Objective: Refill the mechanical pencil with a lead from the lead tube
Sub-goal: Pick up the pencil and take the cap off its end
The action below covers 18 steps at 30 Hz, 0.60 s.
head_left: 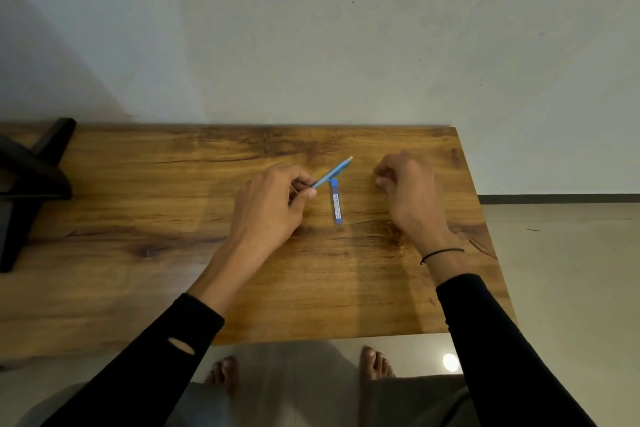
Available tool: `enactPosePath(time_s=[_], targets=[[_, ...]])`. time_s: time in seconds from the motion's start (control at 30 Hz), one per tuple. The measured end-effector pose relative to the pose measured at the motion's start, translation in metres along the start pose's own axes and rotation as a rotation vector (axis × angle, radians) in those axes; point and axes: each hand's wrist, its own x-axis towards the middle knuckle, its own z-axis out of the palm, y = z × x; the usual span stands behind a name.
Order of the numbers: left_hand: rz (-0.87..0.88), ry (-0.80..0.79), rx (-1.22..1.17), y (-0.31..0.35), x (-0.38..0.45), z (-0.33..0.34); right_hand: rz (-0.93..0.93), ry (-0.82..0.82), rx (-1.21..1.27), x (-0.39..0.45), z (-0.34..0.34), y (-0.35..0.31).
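My left hand [273,201] holds a light blue mechanical pencil [334,170] between thumb and fingers, its free end pointing up and to the right above the wooden table [173,218]. A blue lead tube [336,200] with a white label lies flat on the table just right of my left hand, under the pencil's free end. My right hand [410,191] rests on the table to the right of the tube, fingers curled in. Whether anything small is pinched in its fingertips is too small to tell.
A dark wooden stand or chair part [31,180] sits at the table's left end. The table's right edge [485,229] drops to a pale tiled floor. A wall runs along the far edge. My bare feet [374,362] show below the near edge.
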Motion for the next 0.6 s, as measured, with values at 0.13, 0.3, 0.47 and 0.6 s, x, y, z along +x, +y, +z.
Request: enactPosePath(time_s=[0.13,0.3,0.47,0.6], targets=[[0.006,-0.008,-0.001,-0.001,0.000,-0.001,0.004,-0.024,-0.027,0.001,0.003,-0.001],[-0.001,0.005,-0.013,-0.003,0.002,-0.006,0.016,-0.064,0.038,0.006,-0.008,0.001],[0.012,0.013,-0.011,-0.002,0.003,-0.009,0.012,0.054,0.416,0.009,-0.025,-0.011],[0.044,0.008,-0.007,0.001,0.002,-0.008,-0.007,-0.075,0.582,0.005,-0.015,-0.027]])
